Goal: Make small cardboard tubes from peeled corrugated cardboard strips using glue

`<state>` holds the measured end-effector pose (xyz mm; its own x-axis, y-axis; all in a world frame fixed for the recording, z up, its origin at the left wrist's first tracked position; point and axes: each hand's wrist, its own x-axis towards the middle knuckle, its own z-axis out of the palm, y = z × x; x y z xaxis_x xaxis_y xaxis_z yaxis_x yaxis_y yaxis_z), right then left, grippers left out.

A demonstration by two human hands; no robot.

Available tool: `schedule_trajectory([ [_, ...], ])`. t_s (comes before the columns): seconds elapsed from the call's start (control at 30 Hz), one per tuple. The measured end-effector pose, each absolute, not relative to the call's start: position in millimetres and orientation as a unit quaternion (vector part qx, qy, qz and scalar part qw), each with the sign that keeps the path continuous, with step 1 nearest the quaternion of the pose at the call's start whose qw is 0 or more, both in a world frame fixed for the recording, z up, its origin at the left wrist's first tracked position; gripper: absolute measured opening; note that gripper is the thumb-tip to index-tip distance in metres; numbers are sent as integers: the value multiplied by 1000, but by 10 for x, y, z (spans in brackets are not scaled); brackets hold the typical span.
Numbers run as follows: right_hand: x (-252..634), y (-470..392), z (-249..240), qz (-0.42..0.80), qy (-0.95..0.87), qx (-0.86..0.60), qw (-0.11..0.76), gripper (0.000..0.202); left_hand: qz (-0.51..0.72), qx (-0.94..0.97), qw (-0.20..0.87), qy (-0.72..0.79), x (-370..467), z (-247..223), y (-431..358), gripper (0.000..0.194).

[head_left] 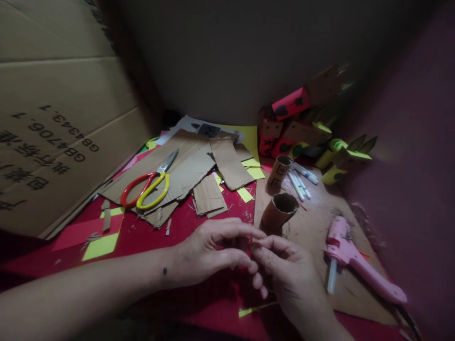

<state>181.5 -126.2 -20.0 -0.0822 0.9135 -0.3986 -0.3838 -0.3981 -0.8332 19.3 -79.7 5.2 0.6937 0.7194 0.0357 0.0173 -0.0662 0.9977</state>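
Note:
My left hand (222, 251) and my right hand (291, 267) meet at the fingertips above the front of the red tabletop. The right thumb and forefinger are pinched together, and what lies between them is too small to make out. On the left, the curved forefinger and thumb stand apart around the right fingertips. Just beyond my hands stands a brown cardboard tube (279, 213). A second cardboard tube (279, 173), with dark markings, stands upright behind it. A thin yellow strip (249, 311) lies below my hands.
Scissors (152, 187) rest on cardboard pieces (192, 163) at left. A pink glue gun (355, 265) lies on a cardboard sheet (313, 246) at right. Several markers (298, 183) lie near red and yellow paper-covered tube figures (291, 104). A large carton (71, 118) stands at left.

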Motion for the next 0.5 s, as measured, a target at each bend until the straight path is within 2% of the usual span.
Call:
schedule_trajectory([
  [0.13,1804,-1267,-196,717,-285,-463,436,32,306,758,517,254,160,16,-822,16],
  [0.33,1752,-1259,-189,736,-301,-423,434,31,330,678,586,297,163,25,-850,4],
  [0.5,1712,-1270,-140,711,-329,-455,423,33,292,636,647,303,161,59,-888,23],
])
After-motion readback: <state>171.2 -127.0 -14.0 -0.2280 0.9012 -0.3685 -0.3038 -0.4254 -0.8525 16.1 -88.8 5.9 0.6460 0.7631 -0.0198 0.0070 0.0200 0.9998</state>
